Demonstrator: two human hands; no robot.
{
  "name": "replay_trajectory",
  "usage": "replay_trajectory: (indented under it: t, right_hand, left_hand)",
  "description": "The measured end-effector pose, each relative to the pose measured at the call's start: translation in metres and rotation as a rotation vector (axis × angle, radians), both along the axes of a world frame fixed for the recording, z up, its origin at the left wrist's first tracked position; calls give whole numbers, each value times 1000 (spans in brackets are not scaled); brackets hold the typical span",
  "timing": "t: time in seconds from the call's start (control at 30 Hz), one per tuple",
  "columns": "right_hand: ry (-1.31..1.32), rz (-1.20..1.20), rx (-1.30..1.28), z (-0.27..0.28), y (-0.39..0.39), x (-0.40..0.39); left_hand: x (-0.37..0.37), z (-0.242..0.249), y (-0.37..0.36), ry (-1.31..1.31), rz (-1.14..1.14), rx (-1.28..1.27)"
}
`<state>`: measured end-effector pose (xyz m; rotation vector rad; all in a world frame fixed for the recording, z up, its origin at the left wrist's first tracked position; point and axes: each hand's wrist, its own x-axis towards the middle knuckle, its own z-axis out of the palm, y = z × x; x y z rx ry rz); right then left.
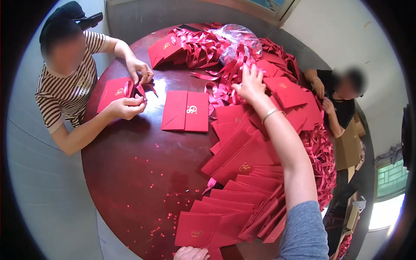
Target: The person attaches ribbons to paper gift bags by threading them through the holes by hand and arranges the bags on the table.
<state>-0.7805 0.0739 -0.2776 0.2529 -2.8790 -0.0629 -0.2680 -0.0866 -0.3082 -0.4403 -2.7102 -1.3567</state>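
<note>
My right hand (251,84) reaches far across the table with its fingers spread, at the near side of a heap of pink-red ribbons (225,82). A bracelet is on that wrist. Low at the frame's bottom edge, my left hand (190,253) has curled fingers over a red paper bag (214,254), partly cut off by the frame. Just beyond it lies a fan of flat red paper bags (197,229) with gold logos. One red bag with a pale logo (185,111) lies apart, flat, left of the ribbons.
Across the round dark-red table (125,182), a person in a striped shirt (69,82) handles ribbon on a red bag (116,93). Another person in black (340,93) sits at the right. Clear plastic (238,43) tops the ribbons. Small red dots (158,219) litter the tabletop.
</note>
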Motion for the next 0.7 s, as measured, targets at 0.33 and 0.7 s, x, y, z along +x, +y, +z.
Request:
replay_trajectory:
  t: [0.33, 0.7]
  right_hand:
    - [-313, -259, -95, -40, -67, -38]
    - [-54, 53, -197, -78, -35, -81]
  left_hand:
    - [-11, -5, 1, -8, 27, -27]
    - [-6, -9, 2, 33, 37, -20]
